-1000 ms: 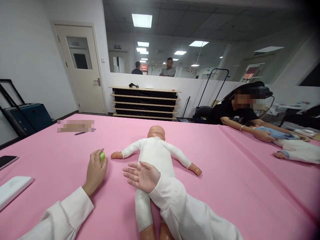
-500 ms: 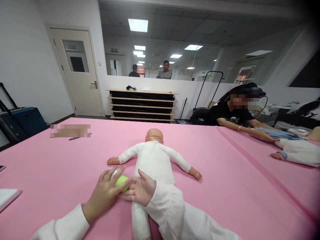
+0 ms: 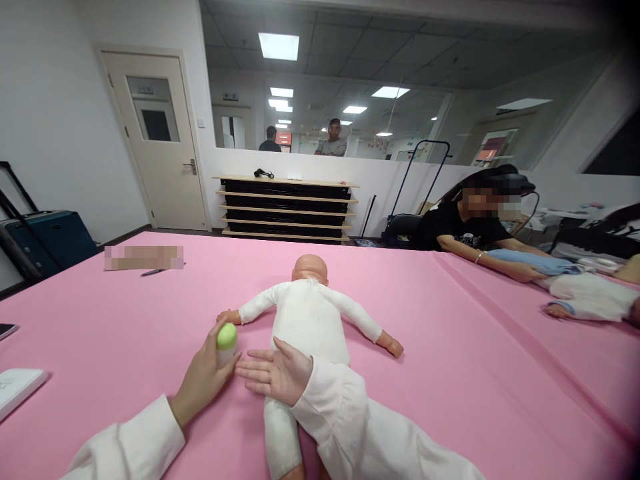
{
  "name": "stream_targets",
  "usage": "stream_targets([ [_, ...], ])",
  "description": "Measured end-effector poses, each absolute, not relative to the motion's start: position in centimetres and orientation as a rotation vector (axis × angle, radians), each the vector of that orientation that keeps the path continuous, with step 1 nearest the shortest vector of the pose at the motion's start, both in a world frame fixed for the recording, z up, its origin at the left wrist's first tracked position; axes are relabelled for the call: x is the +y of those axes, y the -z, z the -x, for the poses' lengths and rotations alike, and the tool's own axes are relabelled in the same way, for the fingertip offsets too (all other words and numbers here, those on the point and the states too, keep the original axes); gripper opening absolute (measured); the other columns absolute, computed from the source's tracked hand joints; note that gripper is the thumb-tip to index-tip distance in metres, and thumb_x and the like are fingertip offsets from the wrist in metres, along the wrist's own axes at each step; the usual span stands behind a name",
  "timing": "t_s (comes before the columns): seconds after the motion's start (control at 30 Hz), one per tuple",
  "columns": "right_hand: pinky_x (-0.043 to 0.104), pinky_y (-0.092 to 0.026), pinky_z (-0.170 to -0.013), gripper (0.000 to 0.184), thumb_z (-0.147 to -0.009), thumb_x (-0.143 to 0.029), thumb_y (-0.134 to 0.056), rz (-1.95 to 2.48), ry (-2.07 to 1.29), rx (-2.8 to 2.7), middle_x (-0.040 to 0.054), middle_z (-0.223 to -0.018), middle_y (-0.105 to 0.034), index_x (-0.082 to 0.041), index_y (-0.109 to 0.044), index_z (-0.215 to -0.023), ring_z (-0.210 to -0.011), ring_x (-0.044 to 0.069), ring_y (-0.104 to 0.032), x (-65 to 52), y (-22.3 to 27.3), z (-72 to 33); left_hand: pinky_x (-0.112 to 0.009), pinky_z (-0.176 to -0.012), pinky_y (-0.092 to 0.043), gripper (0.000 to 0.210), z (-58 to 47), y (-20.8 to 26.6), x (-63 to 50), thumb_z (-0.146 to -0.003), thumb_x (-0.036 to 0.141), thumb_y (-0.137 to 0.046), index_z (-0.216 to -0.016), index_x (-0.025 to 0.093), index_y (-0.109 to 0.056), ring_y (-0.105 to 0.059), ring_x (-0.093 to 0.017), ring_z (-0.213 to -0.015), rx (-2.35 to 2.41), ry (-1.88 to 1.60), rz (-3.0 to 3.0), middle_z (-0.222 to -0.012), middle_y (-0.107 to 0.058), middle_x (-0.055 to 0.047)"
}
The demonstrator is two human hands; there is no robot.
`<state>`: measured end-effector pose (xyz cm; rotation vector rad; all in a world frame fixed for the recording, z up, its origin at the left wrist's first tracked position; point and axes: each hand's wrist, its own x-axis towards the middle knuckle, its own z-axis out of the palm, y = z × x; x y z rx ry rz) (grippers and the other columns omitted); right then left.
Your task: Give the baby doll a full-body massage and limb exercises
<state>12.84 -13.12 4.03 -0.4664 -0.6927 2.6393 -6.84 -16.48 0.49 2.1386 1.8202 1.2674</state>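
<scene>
The left hand (image 3: 205, 373), in a white sleeve, grasps a small cylindrical bottle with a rounded lime-green top and a white lower part (image 3: 227, 337), thumb on its near side and fingers wrapped behind it. The bottle stands roughly upright in that grip, green end up, left of the doll's body; whether its base touches the bench is hidden.

The right hand (image 3: 281, 375), also white-sleeved, is released: palm turned up, fingers extended toward the left hand. Its fingertips are just beside the left thumb (contact there cannot be made out). It lies across the hips of a bald baby doll in a white fabric suit (image 3: 310, 320), though I cannot tell if it rests on them. The doll lies with its head away from the wearer and both arms spread; 1 tan plastic doll hand is close behind the left fingertips.

All this is on a bench covered in pink cloth (image 3: 450, 387). At the left edge are a flat white rectangular box with rounded corners (image 3: 20, 390) and, beyond it, a thin dark slab (image 3: 7, 329). Farther back, a dark slender pen (image 3: 154, 272) lies beside a blurred-out tan item (image 3: 143, 258).

At the right, a person in a black T-shirt (image 3: 460, 223) reaches over a second white-clothed doll (image 3: 590, 297). Behind the glass are 2 more people.
</scene>
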Motion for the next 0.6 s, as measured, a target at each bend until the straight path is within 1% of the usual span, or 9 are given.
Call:
stream_targets([
  [0.03,0.037,-0.029,-0.099,0.072,-0.067,-0.049,-0.062,0.462,-2.645,-0.695,0.0246,-0.129,-0.04,-0.002,-0.04,-0.117,-0.113,0.027,-0.051,-13.1,-4.0,-12.9,-0.039,-0.088,-0.046,0.064,6.9,-0.5,-16.3,-0.082,0.028,-0.048,-0.137,0.022,-0.015,-0.048,-0.022,-0.115,1.865,-1.312,-2.056,-0.132,-0.042,-0.012],
  [0.1,0.037,-0.029,-0.101,0.075,-0.067,-0.051,-0.061,0.452,-2.644,-0.721,0.0251,-0.133,-0.036,-0.003,-0.038,-0.119,-0.116,0.027,-0.049,-13.1,-4.1,-12.9,-0.044,-0.096,-0.04,0.067,6.9,-0.8,-16.4,-0.082,0.032,-0.049,-0.138,0.02,-0.014,-0.038,-0.026,-0.124,1.948,-1.431,-2.034,-0.136,-0.036,-0.013],
  [0.17,0.039,-0.028,-0.102,0.073,-0.069,-0.054,-0.057,0.513,-2.593,-0.791,0.0237,-0.135,-0.035,-0.005,-0.04,-0.12,-0.12,0.026,-0.045,-13.4,-4.7,-12.7,-0.049,-0.102,-0.03,0.068,6.3,-1.4,-17.0,-0.082,0.032,-0.049,-0.139,0.02,-0.014,-0.027,-0.028,-0.131,1.975,-1.554,-2.152,-0.14,-0.03,-0.014],
  [0.23,0.044,-0.026,-0.102,0.067,-0.074,-0.055,-0.052,0.714,-2.439,-0.913,0.0213,-0.134,-0.038,-0.009,-0.042,-0.121,-0.124,0.026,-0.04,-14.0,-5.6,-12.5,-0.05,-0.106,-0.022,0.063,5.0,-2.4,-18.0,-0.085,0.029,-0.043,-0.14,0.02,-0.012,-0.021,-0.027,-0.133,1.873,-1.588,-2.38,-0.143,-0.026,-0.013],
  [0.3,0.049,-0.025,-0.101,0.061,-0.078,-0.054,-0.047,0.965,-2.211,-1.026,0.0191,-0.133,-0.04,-0.013,-0.044,-0.122,-0.127,0.025,-0.036,-14.8,-6.6,-12.3,-0.048,-0.108,-0.016,0.057,3.2,-3.9,-19.1,-0.089,0.029,-0.033,-0.141,0.02,-0.012,-0.021,-0.025,-0.134,1.615,-1.4,-2.723,-0.144,-0.026,-0.012],
  [0.37,0.051,-0.025,-0.1,0.057,-0.08,-0.052,-0.044,1.155,-2.003,-1.083,0.0175,-0.133,-0.041,-0.015,-0.046,-0.122,-0.129,0.025,-0.032,-15.5,-7.4,-12.3,-0.045,-0.11,-0.006,0.06,1.5,-5.5,-19.7,-0.089,0.042,-0.031,-0.141,0.018,-0.015,-0.024,-0.023,-0.133,1.334,-1.09,-3.061,-0.141,-0.033,-0.01],
  [0.4,0.052,-0.024,-0.1,0.055,-0.081,-0.052,-0.042,1.214,-1.931,-1.092,0.0168,-0.133,-0.041,-0.016,-0.047,-0.122,-0.13,0.024,-0.03,-15.9,-7.7,-12.4,-0.046,-0.109,-0.002,0.064,0.9,-6.3,-19.8,-0.088,0.048,-0.03,-0.141,0.017,-0.015,-0.024,-0.024,-0.133,1.258,-1.002,-3.143,-0.14,-0.035,-0.01],
  [0.47,0.053,-0.024,-0.099,0.053,-0.082,-0.05,-0.039,1.33,-1.782,-1.098,0.0154,-0.134,-0.041,-0.017,-0.049,-0.122,-0.131,0.023,-0.028,-16.6,-8.2,-12.4,-0.047,-0.108,0.002,0.067,0.0,-7.7,-19.6,-0.087,0.054,-0.024,-0.141,0.015,-0.016,-0.022,-0.025,-0.133,1.25,-0.986,-3.181,-0.141,-0.032,-0.011],
  [0.6,0.054,-0.024,-0.097,0.052,-0.083,-0.048,-0.03,1.555,-1.435,-1.096,0.0122,-0.135,-0.04,-0.02,-0.049,-0.123,-0.133,0.021,-0.021,-18.1,-9.2,-10.7,-0.048,-0.108,-0.002,0.067,-1.2,-9.0,-19.5,-0.088,0.055,-0.015,-0.141,0.014,-0.014,-0.016,-0.026,-0.135,1.257,-1.132,-3.15,-0.144,-0.026,-0.012],
])
